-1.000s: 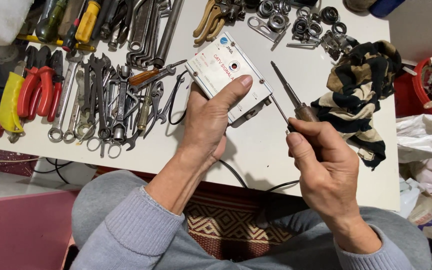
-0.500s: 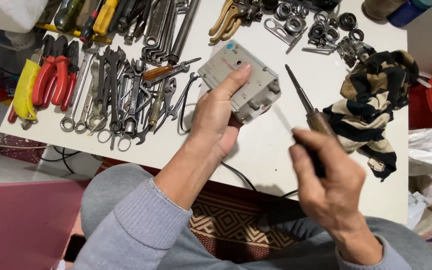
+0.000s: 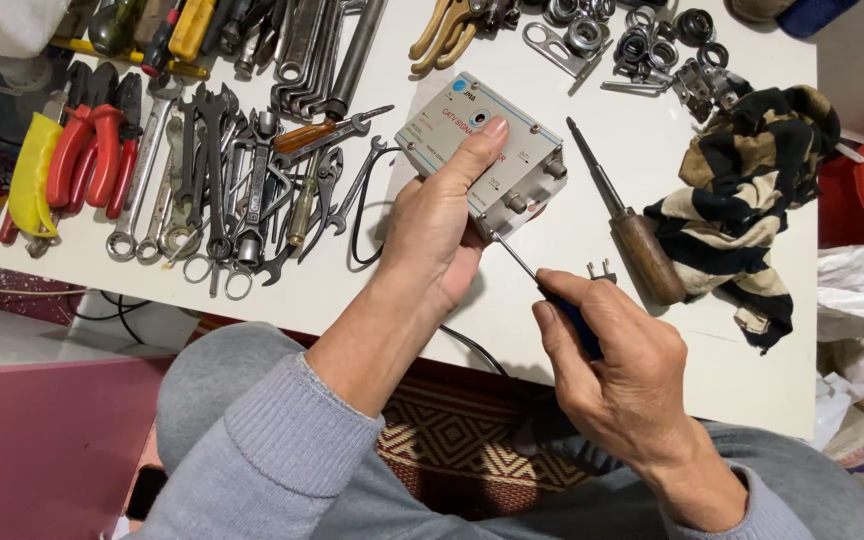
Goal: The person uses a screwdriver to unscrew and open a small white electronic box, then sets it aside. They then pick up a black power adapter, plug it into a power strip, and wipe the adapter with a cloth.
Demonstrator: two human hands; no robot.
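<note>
A person works a small screwdriver (image 3: 527, 268) into a grey metal box (image 3: 482, 150) at a white table (image 3: 592, 90).
Spanners (image 3: 212, 180) lie far left; left hand (image 3: 437, 225) clasps the box on the tabletop; right hand (image 3: 612, 360) closes on the screwdriver's handle; a wooden-handled screwdriver (image 3: 627, 225) rests beside a striped cloth (image 3: 752, 190).

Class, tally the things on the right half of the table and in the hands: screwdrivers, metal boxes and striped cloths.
Screwdrivers: 2 (wooden-handled screwdriver on the table, thin screwdriver in the right hand)
Grey metal box: 1, in the left hand
Striped cloth: 1
Total: 4

You find wrenches (image 3: 217, 190) and red pliers (image 3: 87, 150) toward the table's (image 3: 752, 370) left edge, a striped cloth (image 3: 752, 190) at its right edge.
</note>
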